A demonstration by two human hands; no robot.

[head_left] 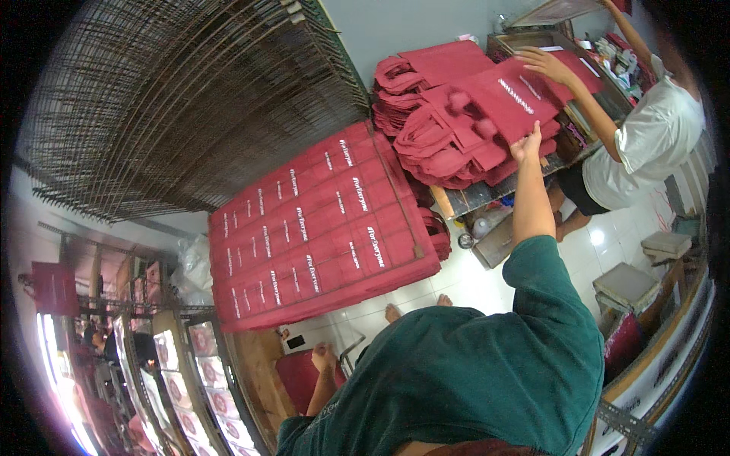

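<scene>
My right arm reaches up to the right, and my right hand (526,144) pinches the near edge of a flat red fabric bag (508,99) with white print. That bag lies over heaped red bags (441,133) with loop handles. Low on the left, my left hand (324,357) is curled closed in front of a flat red panel (295,380). Whether it grips that panel or something small, I cannot make out. A co-worker's hand (544,64) hovers over the far end of the printed bag, fingers spread.
A broad stack of printed red bags under a wire rack (334,201) stands left of the heap. More wire racks (182,91) tilt above it. The co-worker in a white shirt (658,137) stands right, one arm at a raised frame (551,11). Grey blocks (627,285) sit lower right.
</scene>
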